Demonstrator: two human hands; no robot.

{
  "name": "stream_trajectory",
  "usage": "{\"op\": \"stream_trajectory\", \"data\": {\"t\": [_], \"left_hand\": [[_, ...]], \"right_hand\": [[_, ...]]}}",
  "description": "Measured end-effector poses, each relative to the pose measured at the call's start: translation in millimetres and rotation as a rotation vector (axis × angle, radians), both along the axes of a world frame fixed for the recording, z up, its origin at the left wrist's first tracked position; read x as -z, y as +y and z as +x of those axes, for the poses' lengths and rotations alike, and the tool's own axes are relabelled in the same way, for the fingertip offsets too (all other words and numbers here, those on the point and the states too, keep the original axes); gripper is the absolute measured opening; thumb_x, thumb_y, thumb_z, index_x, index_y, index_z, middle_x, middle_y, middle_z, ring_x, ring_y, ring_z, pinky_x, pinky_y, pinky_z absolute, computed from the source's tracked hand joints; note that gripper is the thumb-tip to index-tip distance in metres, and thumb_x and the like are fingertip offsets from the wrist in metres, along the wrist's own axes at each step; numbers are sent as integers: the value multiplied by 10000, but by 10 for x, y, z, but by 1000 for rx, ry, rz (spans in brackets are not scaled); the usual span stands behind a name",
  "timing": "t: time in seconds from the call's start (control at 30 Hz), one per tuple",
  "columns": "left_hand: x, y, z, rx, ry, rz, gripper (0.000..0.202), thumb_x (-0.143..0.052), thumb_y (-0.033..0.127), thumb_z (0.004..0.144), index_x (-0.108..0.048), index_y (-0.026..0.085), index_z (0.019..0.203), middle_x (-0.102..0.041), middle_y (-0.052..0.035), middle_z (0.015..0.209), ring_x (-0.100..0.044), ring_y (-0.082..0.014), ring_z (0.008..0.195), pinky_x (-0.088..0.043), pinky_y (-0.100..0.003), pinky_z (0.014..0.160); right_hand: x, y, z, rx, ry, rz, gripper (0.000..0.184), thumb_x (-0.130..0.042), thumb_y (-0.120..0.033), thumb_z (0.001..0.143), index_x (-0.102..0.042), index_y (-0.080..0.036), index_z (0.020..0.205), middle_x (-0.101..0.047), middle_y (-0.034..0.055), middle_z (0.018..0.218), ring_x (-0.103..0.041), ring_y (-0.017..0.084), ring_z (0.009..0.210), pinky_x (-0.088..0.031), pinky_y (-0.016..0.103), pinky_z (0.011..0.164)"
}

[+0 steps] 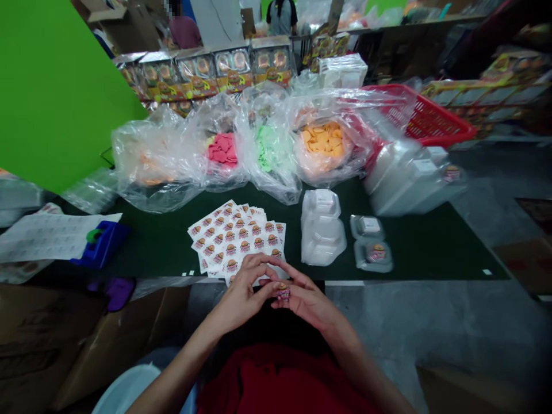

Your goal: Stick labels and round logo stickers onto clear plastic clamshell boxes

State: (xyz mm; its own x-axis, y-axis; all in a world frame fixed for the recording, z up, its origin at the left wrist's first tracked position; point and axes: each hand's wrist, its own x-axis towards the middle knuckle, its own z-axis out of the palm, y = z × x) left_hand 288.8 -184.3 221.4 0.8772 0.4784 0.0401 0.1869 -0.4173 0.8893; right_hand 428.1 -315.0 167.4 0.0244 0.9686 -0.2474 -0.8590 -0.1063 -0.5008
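A small burger sticker [283, 291] is between my two hands at the table's front edge. My left hand [252, 287] has its thumb at the sticker's left side. My right hand [308, 302] grips it from the right, and the fingers partly cover it. Just beyond my hands lies a fanned stack of burger sticker sheets [230, 236]. To the right are nested clear plastic clamshell boxes [323, 236]. Beside them, one opened clamshell box [374, 253] lies flat with a burger sticker on its front half.
Plastic bags of orange pieces [323, 141], green pieces [267, 149] and pink pieces [223, 150] line the back. A red basket [444, 123] and stacked clamshells [405, 178] stand right. A blue tape dispenser [101, 244] is left. Boxed burger sets [233, 69] stand behind; people are further back.
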Motion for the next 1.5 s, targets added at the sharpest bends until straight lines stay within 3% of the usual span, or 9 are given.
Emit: {"op": "stream_trajectory", "data": {"t": [0.1, 0.2, 0.3, 0.4, 0.53, 0.63, 0.9, 1.13, 1.5], "left_hand": [[-138, 35, 131, -46, -58, -81, 121, -638, 277, 1005, -703, 218, 923, -725, -60, 1114, -661, -219, 1109, -500, -389, 1020], [-418, 119, 362, -51, -88, -91, 182, -639, 343, 1011, -710, 196, 930, -718, -40, 910, -662, -180, 871, -530, -315, 838], [-738, 208, 714, 10, -122, -73, 241, -676, 400, 991, -737, 174, 933, -731, -46, 883, -660, -175, 817, -529, -290, 762], [-908, 294, 1122, 111, -138, -51, 215, -709, 364, 969, -779, 161, 969, -767, -52, 923, -688, -182, 856, -541, -292, 794], [-822, 414, 1541, 218, -89, -66, 263, -734, 294, 929, -788, 155, 1145, -765, -42, 916, -687, -162, 805, -533, -277, 757], [-707, 475, 1674, 238, -47, -84, 377, -758, 316, 896, -740, 141, 1229, -720, -13, 801, -661, -149, 718, -504, -260, 681], [-596, 529, 1733, 235, -36, -107, 521, -795, 351, 848, -668, 132, 1304, -707, -2, 760, -635, -141, 676, -465, -246, 622], [-459, 490, 1730, 157, -42, -77, 476, -798, 330, 837, -689, 129, 1254, -703, -5, 737, -592, -129, 618, -419, -236, 575], [-428, 392, 1697, 110, -44, 89, 309, -741, 249, 871, -724, 155, 1164, -700, 7, 735, -630, -149, 666, -466, -262, 670]], "right_hand": [[18, -8, 40, 44, -5, -20, 617, -844, -332, 886, -614, -340, 1458, -817, 43, 1151, -776, 216, 1052, -596, 362, 871], [-9, -62, 93, 93, -46, -23, 536, -802, -379, 927, -639, -304, 1433, -803, 96, 1236, -752, 253, 1166, -568, 397, 938], [-45, -172, 157, 133, -92, -13, 498, -798, -403, 925, -681, -258, 1387, -800, 124, 1236, -740, 265, 1183, -555, 415, 963], [-51, -301, 214, 168, -128, -22, 486, -805, -417, 919, -704, -232, 1358, -797, 129, 1231, -739, 261, 1169, -548, 416, 971], [-55, -444, 269, 232, -170, -41, 453, -808, -418, 916, -733, -227, 1320, -809, 125, 1185, -750, 251, 1117, -541, 417, 969], [-120, -525, 313, 269, -228, -61, 426, -793, -425, 925, -749, -229, 1300, -812, 121, 1159, -744, 252, 1106, -533, 420, 972], [-470, -628, 508, 540, -564, -97, 268, -738, -434, 958, -814, -282, 1164, -805, 66, 1034, -709, 240, 986, -521, 422, 974], [-673, -431, 712, 842, -1141, -45, 223, -599, -306, 1046, -797, -316, 1148, -730, 48, 1081, -659, 233, 1058, -512, 405, 971], [-508, -123, 885, 841, -1837, -125, 288, -547, -231, 1044, -785, -289, 1196, -633, 107, 1247, -522, 305, 1212, -477, 533, 1061]]}}
